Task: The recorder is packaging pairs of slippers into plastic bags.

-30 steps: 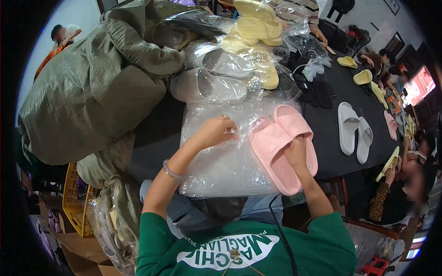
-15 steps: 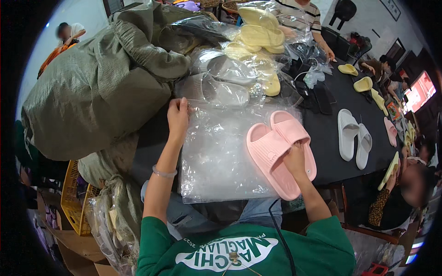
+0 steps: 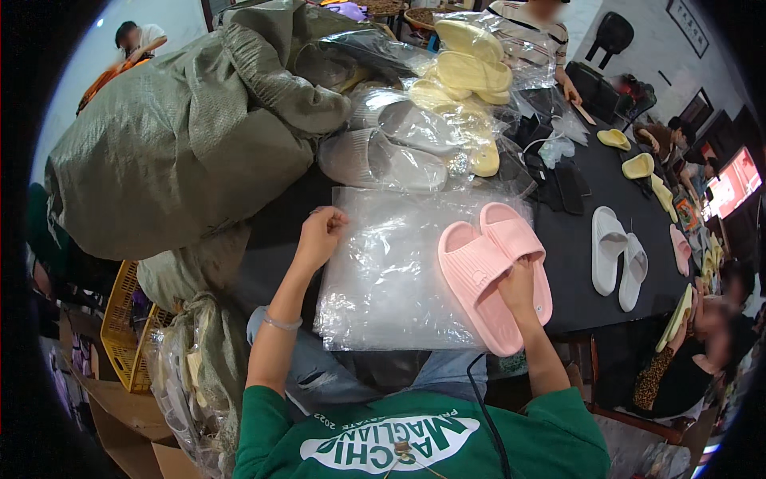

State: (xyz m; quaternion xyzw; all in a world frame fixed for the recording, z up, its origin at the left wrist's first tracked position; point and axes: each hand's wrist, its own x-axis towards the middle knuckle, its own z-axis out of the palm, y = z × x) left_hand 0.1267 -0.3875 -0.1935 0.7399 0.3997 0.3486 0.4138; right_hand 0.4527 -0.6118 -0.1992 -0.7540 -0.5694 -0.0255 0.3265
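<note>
A pair of pink slippers [image 3: 481,267], side by side, lies slanted over the right part of a stack of clear plastic bags [image 3: 383,271]. My right hand [image 3: 519,286] grips the pair, its fingers reaching in under the straps and partly hidden there. At the stack's upper left edge is my left hand [image 3: 321,230], fingers bent and drawn together. Its fingertips meet the bag edge; whether they pinch the film I cannot make out. Just beyond the stack sit grey slippers [image 3: 383,160] wrapped in clear plastic.
A bulky grey-green woven sack [image 3: 175,152] fills the left. Bagged yellow slippers [image 3: 471,72] are heaped at the back. White slippers [image 3: 609,251] rest on the black table [image 3: 570,299] to the right. A yellow crate [image 3: 120,327] stands low left. Co-workers sit along the right side.
My left hand has moved down the bag stack's left edge from its upper corner, and its fingers have curled. The right hand keeps its grip on the pink slippers. The view has shifted slightly.
</note>
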